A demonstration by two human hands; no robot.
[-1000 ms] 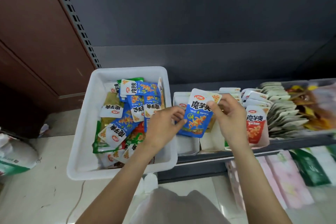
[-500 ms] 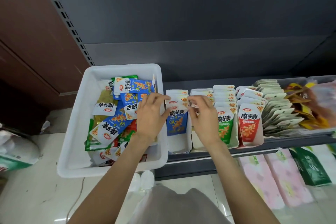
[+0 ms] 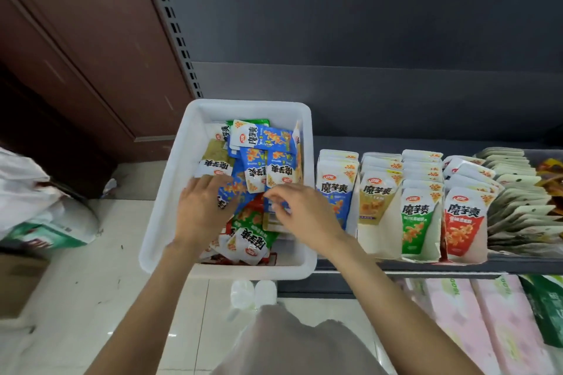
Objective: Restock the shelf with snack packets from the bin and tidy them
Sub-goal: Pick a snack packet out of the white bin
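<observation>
Snack packets (image 3: 259,167) lay jumbled in the white bin (image 3: 170,192), which sat at the left end of the shelf (image 3: 396,266). Left hand (image 3: 202,210) rested flat on the heap, fingers spread. Right hand (image 3: 304,213) hovered over it, fingertips loosely curled (whether they pinched a packet, cannot tell). Upright packet rows (image 3: 417,207) stood just right of the bin.

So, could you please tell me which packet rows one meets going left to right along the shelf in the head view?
Blue row → tan row → green row → red row → pale fanned stack.
</observation>
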